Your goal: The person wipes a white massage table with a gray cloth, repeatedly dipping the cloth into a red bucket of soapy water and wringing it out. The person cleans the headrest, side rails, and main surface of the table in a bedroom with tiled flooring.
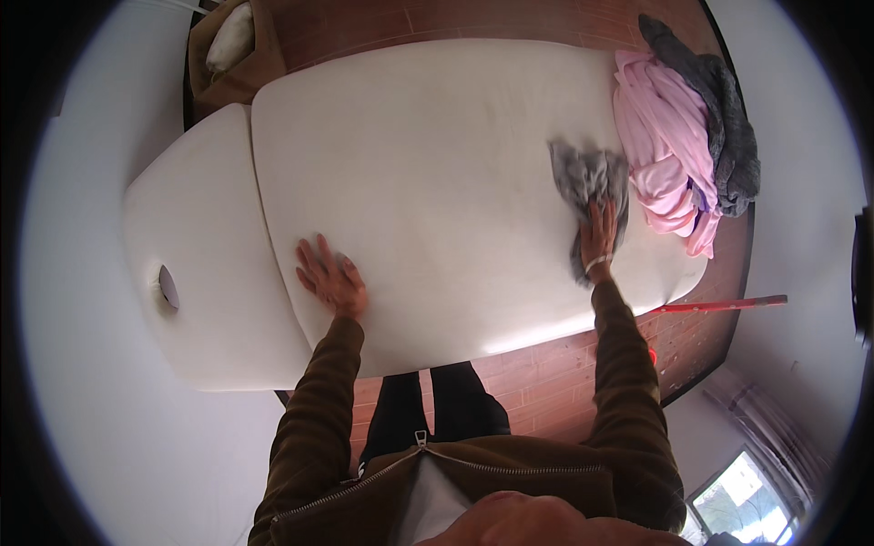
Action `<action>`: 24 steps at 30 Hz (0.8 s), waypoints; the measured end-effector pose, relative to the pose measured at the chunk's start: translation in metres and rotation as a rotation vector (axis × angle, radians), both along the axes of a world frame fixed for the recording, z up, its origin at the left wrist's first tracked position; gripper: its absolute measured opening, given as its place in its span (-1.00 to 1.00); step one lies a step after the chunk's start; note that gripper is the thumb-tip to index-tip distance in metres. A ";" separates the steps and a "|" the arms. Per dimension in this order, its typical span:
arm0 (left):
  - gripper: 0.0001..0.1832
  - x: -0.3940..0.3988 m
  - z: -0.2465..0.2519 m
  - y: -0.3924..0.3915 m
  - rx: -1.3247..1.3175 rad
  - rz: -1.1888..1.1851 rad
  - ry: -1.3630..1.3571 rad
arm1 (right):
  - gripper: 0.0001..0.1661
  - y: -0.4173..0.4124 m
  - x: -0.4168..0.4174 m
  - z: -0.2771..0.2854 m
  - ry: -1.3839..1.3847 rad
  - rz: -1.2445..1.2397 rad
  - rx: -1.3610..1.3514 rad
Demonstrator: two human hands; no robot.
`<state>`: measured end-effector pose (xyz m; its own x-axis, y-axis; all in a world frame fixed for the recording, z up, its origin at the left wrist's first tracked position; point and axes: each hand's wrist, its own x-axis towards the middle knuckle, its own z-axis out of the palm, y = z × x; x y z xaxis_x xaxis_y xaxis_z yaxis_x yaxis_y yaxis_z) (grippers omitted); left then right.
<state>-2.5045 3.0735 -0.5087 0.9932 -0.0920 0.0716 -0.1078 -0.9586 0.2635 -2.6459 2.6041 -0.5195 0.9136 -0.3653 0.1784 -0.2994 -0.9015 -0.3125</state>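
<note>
Before me stretches a cream padded massage table (437, 170), with a face hole (168, 286) in its left section. My left hand (332, 278) rests palm down on the padding, fingers spread, just right of the seam between the two sections. My right hand (599, 239) presses on a grey cloth (588, 172) toward the table's right end; the cloth is rumpled and slightly blurred. Whether the fingers grip the cloth or only lie flat on it is hard to see. Part of the cloth is hidden beneath that hand.
Pink fabric (666, 143) lies heaped at the right end, beside a dark grey bundled fabric (734, 130). A red pole (724, 304) sticks out past the near right corner. Beyond the far left corner stands a brown box (266, 51) holding a white bundle (232, 37).
</note>
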 end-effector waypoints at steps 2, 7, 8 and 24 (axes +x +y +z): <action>-0.38 0.000 -0.001 -0.001 -0.012 0.004 0.025 | -0.35 0.040 -0.061 0.000 0.043 -0.051 0.029; -0.36 0.003 -0.006 -0.003 -0.010 0.011 0.002 | -0.39 0.058 -0.074 0.004 0.121 -0.055 -0.005; -0.36 0.002 -0.007 -0.003 -0.018 0.017 0.008 | -0.41 0.044 -0.054 0.000 0.083 0.012 -0.008; -0.37 0.005 -0.010 -0.017 0.102 0.017 -0.009 | -0.51 -0.083 0.357 -0.053 -0.173 0.197 -0.060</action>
